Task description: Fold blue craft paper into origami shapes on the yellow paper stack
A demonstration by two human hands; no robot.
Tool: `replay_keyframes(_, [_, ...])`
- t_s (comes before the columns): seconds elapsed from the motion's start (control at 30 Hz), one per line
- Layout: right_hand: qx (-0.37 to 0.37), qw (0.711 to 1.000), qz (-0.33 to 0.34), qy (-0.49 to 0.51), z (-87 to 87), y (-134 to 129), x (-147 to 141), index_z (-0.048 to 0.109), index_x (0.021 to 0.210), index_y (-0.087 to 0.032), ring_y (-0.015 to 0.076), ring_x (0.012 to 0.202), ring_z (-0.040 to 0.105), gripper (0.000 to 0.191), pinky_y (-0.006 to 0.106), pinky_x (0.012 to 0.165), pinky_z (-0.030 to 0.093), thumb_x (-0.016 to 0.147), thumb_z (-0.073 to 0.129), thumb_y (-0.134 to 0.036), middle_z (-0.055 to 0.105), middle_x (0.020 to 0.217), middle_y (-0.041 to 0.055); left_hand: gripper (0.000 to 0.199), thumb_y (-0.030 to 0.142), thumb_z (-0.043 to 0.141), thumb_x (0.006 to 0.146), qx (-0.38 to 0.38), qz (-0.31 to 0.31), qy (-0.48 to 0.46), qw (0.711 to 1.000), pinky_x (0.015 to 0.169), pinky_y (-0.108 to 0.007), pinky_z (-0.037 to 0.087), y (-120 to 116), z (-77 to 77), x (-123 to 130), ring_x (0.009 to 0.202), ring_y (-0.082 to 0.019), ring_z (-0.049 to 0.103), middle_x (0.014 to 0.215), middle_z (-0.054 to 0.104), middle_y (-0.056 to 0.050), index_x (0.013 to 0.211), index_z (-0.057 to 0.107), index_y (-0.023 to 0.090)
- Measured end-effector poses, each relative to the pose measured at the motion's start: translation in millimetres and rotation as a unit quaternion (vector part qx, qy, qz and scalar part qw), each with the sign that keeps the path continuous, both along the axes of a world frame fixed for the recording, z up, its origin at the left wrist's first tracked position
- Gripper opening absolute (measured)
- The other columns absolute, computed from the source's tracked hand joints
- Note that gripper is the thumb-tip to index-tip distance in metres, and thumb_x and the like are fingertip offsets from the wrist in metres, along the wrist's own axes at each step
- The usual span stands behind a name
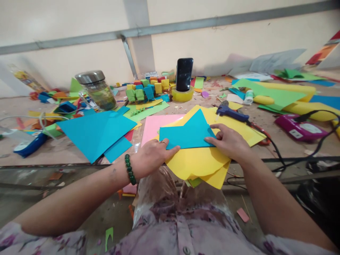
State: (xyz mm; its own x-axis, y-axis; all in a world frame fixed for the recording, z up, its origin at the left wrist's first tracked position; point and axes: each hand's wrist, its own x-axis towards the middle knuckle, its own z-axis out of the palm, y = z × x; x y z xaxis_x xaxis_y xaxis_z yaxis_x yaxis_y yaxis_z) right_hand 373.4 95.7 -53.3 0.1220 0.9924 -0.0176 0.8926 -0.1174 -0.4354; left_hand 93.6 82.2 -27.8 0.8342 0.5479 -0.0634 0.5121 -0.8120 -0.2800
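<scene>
A folded blue sheet point(186, 136) with a pointed top edge lies over yellow sheets point(196, 161) at the table's front edge. My left hand point(154, 156) grips its lower left corner, thumb along the bottom fold. At the right end of the same sheet, my right hand point(228, 141) has it pinched between thumb and fingers. Part of a pink sheet point(152, 127) shows under the yellow ones. Just behind my right hand rests a blue glue gun point(232, 112) on yellow paper.
Larger blue sheets point(97, 131) lie left, near a glass jar point(97, 90). Behind are small coloured paper blocks point(148, 88) and a phone point(184, 74) standing at a yellow tape roll point(182, 95). A purple power socket point(300, 127) with black cables sits right.
</scene>
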Motion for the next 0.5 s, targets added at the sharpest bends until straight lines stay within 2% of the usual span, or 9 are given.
replay_keyframes(0.07, [0.002,1.0,0.001,0.0,-0.6,0,1,0.056,0.123,-0.022,0.0198,0.066,0.058,0.051,0.029,0.053,0.035,0.079,0.06,-0.05,0.063,0.074,0.0009,0.046,0.008,0.045,0.092,-0.01,0.013,0.01,1.0,0.067,-0.032,0.052,-2,2.6,2,0.073,-0.02,0.064,0.098,0.063,-0.012,0.136,0.046,0.022])
replay_keyframes(0.23, [0.0,1.0,-0.002,-0.018,-0.2,-1,-1,0.055,0.124,-0.021,0.0206,0.068,0.059,0.054,0.029,0.053,0.035,0.08,0.059,-0.051,0.065,0.078,0.0023,0.031,0.01,0.042,0.094,-0.015,0.005,-0.014,1.0,0.09,-0.044,0.047,-6,8.6,7,0.099,-0.026,0.06,0.101,0.064,-0.014,0.121,0.056,0.014])
replay_keyframes(0.3, [0.003,1.0,-0.007,-0.024,0.7,-3,-3,0.054,0.124,-0.021,0.0209,0.068,0.059,0.053,0.029,0.054,0.035,0.08,0.059,-0.05,0.065,0.078,0.0025,0.025,0.009,0.043,0.093,-0.033,-0.008,-0.019,0.999,0.088,-0.042,0.047,-5,9.0,8,0.099,-0.026,0.059,0.101,0.064,-0.014,0.112,0.06,0.011])
replay_keyframes(0.4, [0.011,1.0,-0.01,-0.026,0.6,-6,-4,0.054,0.125,-0.02,0.0215,0.067,0.06,0.054,0.028,0.053,0.034,0.08,0.059,-0.05,0.065,0.075,0.0025,0.021,0.008,0.046,0.09,-0.055,-0.018,-0.015,0.998,0.08,-0.036,0.049,-2,6.1,11,0.087,-0.023,0.06,0.095,0.064,-0.014,0.104,0.062,0.009])
replay_keyframes(0.5, [0.017,0.999,-0.019,-0.031,-1.4,-10,-4,0.052,0.127,-0.021,0.0223,0.068,0.061,0.056,0.029,0.054,0.034,0.081,0.058,-0.052,0.066,0.077,0.0028,0.025,0.012,0.047,0.09,-0.03,-0.025,-0.03,0.999,0.074,-0.036,0.05,0,-1.0,16,0.083,-0.023,0.06,0.094,0.062,-0.014,0.112,0.059,0.01])
